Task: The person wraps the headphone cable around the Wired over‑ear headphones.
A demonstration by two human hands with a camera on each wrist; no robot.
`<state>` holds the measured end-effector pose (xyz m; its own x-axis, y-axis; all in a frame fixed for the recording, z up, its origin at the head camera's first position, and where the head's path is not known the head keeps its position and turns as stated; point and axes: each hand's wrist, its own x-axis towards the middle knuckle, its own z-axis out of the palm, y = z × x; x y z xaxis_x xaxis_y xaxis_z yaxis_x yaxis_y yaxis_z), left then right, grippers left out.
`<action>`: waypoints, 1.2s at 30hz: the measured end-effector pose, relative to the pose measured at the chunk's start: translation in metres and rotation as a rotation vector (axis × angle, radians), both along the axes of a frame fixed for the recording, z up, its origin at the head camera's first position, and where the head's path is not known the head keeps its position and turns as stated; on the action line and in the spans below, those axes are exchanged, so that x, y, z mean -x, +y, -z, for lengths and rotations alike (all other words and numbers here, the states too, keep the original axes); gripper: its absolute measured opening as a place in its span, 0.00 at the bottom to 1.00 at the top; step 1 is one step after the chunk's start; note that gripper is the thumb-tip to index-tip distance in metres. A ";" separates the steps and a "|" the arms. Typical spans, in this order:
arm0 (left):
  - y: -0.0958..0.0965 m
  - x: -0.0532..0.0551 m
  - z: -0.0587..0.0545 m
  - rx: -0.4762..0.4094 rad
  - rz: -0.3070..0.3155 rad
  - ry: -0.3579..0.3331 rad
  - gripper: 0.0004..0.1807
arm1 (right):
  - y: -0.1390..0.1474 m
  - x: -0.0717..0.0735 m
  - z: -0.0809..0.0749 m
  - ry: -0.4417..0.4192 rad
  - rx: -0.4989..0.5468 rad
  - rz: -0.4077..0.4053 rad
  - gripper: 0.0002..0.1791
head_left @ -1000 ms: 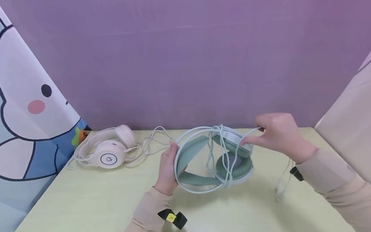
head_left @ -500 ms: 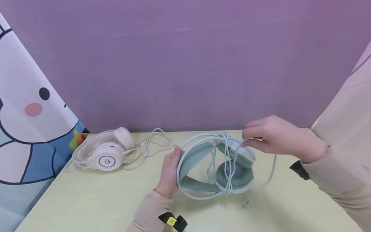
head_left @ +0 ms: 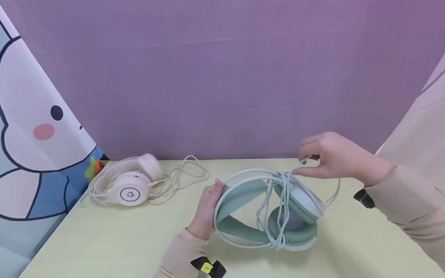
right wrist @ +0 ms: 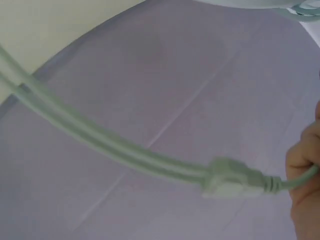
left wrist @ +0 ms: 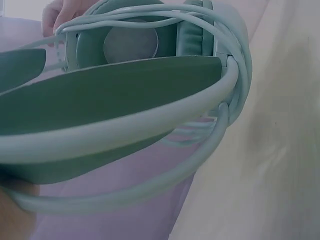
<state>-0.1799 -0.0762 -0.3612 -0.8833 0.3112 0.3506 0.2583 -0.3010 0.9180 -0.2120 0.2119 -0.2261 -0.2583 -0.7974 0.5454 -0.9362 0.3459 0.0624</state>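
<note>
The left hand (head_left: 206,211) grips the green headphones (head_left: 294,203) by the headband (head_left: 243,196); the right hand (head_left: 334,157) pinches their cable (right wrist: 150,156), whose two-strand splitter (right wrist: 232,178) shows only in the right wrist view.

Your beige sleeves (head_left: 413,205), creased
You wear black wrist pieces (head_left: 218,271), one per arm (the left carries a yellow label (head_left: 206,267)).

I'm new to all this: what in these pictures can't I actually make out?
- Fingertips of the left hand: head view, hidden behind the headband of the green headphones.
- Most of the right hand: right wrist view, cut off by the right edge.
- Ends of the two thin cords: right wrist view, cut off by the left edge.
- Marking on the yellow tag: head view, too small to read.
</note>
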 end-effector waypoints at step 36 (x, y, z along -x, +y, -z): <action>-0.002 -0.002 -0.002 -0.214 0.350 0.063 0.27 | -0.003 0.007 0.021 -0.844 -0.028 0.161 0.07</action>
<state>-0.1778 -0.0786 -0.3591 -0.7122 0.5031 0.4896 0.1599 -0.5628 0.8110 -0.2194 0.2089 -0.2472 -0.6799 -0.7264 0.1007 -0.6129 0.4874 -0.6219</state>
